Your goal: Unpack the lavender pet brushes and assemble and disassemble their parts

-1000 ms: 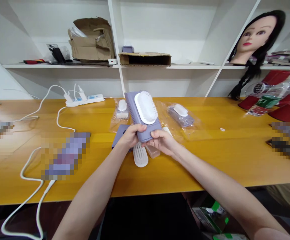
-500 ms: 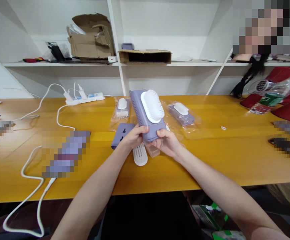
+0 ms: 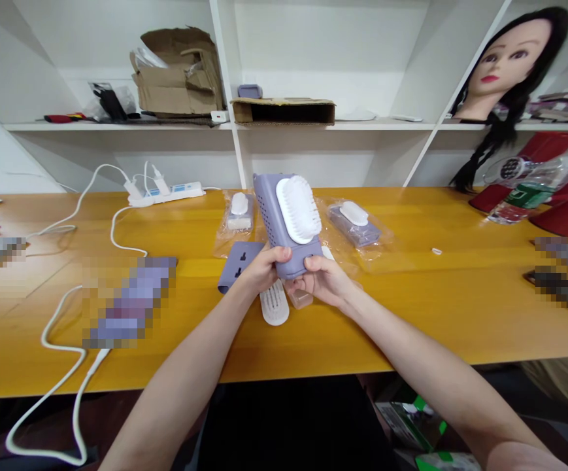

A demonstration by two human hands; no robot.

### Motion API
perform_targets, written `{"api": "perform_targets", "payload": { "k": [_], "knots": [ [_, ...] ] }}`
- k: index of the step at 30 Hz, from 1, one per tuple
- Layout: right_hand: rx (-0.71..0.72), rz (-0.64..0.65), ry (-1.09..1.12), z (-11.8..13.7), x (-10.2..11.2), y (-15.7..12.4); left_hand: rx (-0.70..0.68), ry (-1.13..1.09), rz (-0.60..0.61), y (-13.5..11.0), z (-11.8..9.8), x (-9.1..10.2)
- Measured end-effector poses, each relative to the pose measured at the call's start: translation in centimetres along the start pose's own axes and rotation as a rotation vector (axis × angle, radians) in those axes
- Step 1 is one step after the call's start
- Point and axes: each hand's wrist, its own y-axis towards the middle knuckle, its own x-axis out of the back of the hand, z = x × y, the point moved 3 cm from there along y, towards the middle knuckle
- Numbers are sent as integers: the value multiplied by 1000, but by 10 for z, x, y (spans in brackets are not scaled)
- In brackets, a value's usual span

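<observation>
Now — lilac perforated case — base grasped between left hand and right hand

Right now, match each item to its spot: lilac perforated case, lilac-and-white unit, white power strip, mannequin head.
Items:
1. lilac perforated case
2. lilac-and-white unit
3. white power strip
4. mannequin head

Spots:
A. upper shelf
B. inside a clear plastic bag
C. between left hand and right hand
D. far edge of the yellow wooden table

Pairs: 1-C, 2-B, 3-D, 4-A

White shelves stand behind an apparently wooden yellow table
</observation>
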Motion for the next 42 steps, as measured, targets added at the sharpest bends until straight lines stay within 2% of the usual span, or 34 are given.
{"api": "perform_targets", "payload": {
  "k": [5,8,11,13,16,20,24,29,34,42],
  "knots": [
    [-9,-25,-101,7,3,-1,-53,22,-46,1,-3,2],
    [78,-105,-194,16,3,-4,-95,70,-67,4,-2,4],
    [173,-211,-311,23,1,-6,-180,79,-164,6,-2,6],
    [266,-290,-447,25,-1,-7,-235,72,-204,6,-2,4],
    [362,-412,-703,27,-2,-7,-237,101,-220,3,-1,-1],
    [316,-595,-1021,29,-7,-10,-177,122,-226,0,0,-7],
    [239,-739,-1116,30,-17,-14,-190,43,-283,1,-2,-10],
    [233,-720,-1099,22,-18,-13,-238,-52,-361,4,-1,-9],
    [285,-656,-1047,15,-14,-12,-205,-144,-432,3,0,-9],
    [318,-657,-1023,13,-12,-11,-173,-200,-488,5,0,-9]
  ]
}}
